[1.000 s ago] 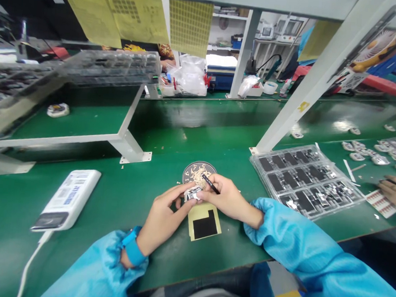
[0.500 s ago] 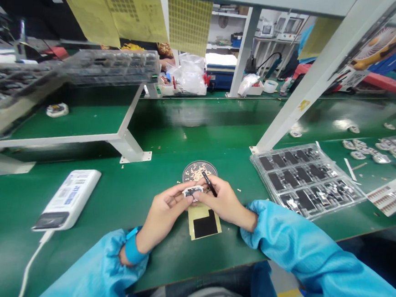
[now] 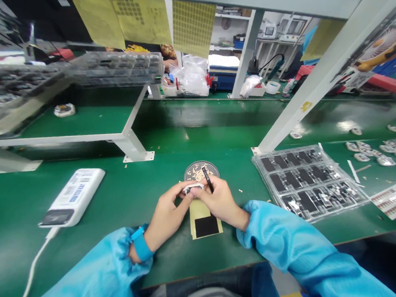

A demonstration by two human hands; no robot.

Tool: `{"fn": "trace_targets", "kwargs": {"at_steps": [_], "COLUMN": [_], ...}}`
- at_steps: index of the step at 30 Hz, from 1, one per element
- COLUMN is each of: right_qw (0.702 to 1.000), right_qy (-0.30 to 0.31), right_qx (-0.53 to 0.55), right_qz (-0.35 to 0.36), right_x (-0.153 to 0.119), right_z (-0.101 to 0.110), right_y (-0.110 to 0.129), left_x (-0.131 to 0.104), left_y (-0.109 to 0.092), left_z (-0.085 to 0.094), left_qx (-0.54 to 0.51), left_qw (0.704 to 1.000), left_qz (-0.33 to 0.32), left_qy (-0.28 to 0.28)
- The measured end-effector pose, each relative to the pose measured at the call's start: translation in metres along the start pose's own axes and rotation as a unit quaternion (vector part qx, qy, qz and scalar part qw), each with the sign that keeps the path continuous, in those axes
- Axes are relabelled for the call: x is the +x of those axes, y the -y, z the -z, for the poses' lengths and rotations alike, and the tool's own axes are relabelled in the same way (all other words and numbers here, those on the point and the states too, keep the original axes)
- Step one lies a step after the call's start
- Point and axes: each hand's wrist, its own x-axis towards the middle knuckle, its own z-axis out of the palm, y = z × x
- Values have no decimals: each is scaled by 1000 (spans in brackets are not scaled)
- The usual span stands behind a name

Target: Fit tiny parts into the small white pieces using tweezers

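Note:
A small white-rimmed device point(image 3: 188, 188) is held between both hands near the middle of the view. My left hand point(image 3: 168, 210) grips its left side, fingers behind and thumb in front. My right hand point(image 3: 221, 200) has its thumb on the device's right part and also holds a black tweezer-like tool point(image 3: 207, 179), which points up and left. Just behind the hands lies a round perforated dish point(image 3: 201, 164) with small beige pieces. Below them a yellow sheet with a black rectangle point(image 3: 207, 226) rests on the green table.
A white power bank point(image 3: 78, 194) with a cable lies at left. Clear trays of black parts point(image 3: 305, 180) sit at right, near a slanted white post point(image 3: 291, 101). A raised shelf point(image 3: 93, 122) stands at back left. More white devices point(image 3: 362, 157) lie far right.
The device is tilted differently between my hands, with less of its inside showing. My left hand has turned slightly. The whole view has shifted a little.

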Motion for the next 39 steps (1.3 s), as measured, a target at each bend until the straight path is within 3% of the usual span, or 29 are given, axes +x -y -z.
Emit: {"fn": "trace_targets", "kwargs": {"at_steps": [7, 10, 12, 16, 19, 23, 31, 39], "right_qw": [999, 998, 990, 961, 945, 926, 896, 871], "right_qy": [0, 23, 30, 15, 49, 90, 102, 147], "right_qx": [-1, -41, -94, -169, -195, -243, -325, -378], "right_qz": [34, 49, 99, 218, 257, 275, 285, 276], "right_x": [5, 9, 10, 8, 7, 7, 4, 1], "right_z": [-4, 1, 9, 23, 30, 32, 35, 38], "right_y": [-8, -9, -4, 7, 9, 2, -4, -9], "left_x": [-3, 1, 4, 4, 3, 2, 1, 1], "left_y": [1, 2, 2, -1, -2, 0, -1, 0], "left_z": [-9, -7, -4, 1, 2, 1, -1, -5], "left_qx": [24, 31, 52, 118, 139, 142, 154, 70], "left_qw": [996, 997, 997, 990, 986, 986, 985, 996], "left_qz": [-35, -17, -11, -56, -89, -85, -71, -37], "left_qy": [-80, -66, -60, -51, -28, -26, -16, -33]}}
